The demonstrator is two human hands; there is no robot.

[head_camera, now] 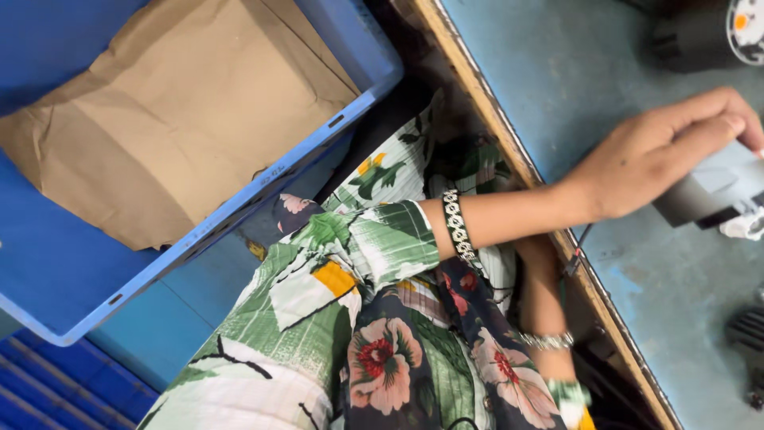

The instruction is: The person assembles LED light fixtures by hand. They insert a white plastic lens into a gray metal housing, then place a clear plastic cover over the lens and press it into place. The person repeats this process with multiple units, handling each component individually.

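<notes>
My left hand (652, 155) reaches out over a blue-topped table (589, 72). Its fingers and thumb are closed over the top of a grey and black block (712, 195) that rests on the table. A small white part (746, 227) sits against the block's lower side. A black and white bracelet (458, 227) circles that forearm. My right forearm (543, 306), with a silver bracelet (547, 341), lies along the table's wooden edge (509, 147). Its hand is hidden behind my left arm. A floral garment (358, 318) covers my lap.
A blue plastic crate (239, 203) lined with brown paper (175, 119) stands at the upper left. A black round part with a white and orange face (744, 28) lies at the table's top right. A black ribbed part (748, 334) lies at the right edge. Blue ribbed plastic (48, 390) shows at the bottom left.
</notes>
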